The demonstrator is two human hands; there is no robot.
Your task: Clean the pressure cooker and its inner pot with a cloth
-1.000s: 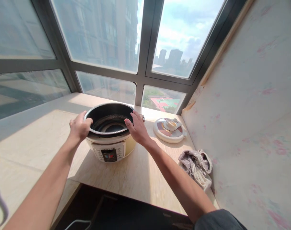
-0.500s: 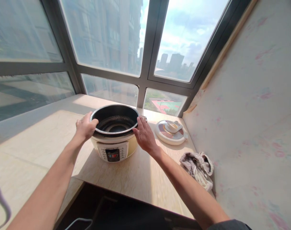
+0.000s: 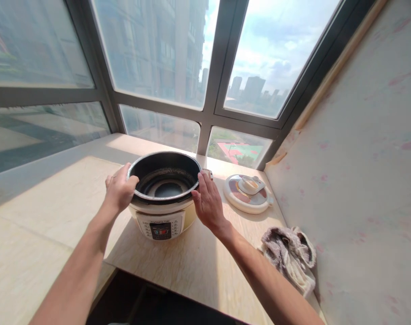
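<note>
A cream electric pressure cooker point(image 3: 188, 221) with a control panel stands on the counter, its top uncovered. Its dark inner pot point(image 3: 168, 174) has a shiny metal rim and looks empty. My left hand point(image 3: 120, 187) is closed on the left of that rim, thumb hooked over the inside edge. On the right side, my right hand point(image 3: 208, 198) presses against the rim with its fingers laid along the outside and its thumb at the front. The round cooker lid point(image 3: 247, 193), with a handle on top, lies on the counter to the right.
A crumpled grey-white rag point(image 3: 288, 255) lies at the right, against the patterned wall point(image 3: 364, 189). Windows with grey frames point(image 3: 210, 90) close off the back of the light stone counter point(image 3: 188, 271). A dark gap opens below its front edge.
My view has shifted slightly, so the cooker, lid and rag appear a little lower and further right. Both hands keep their places on the inner pot's rim.
</note>
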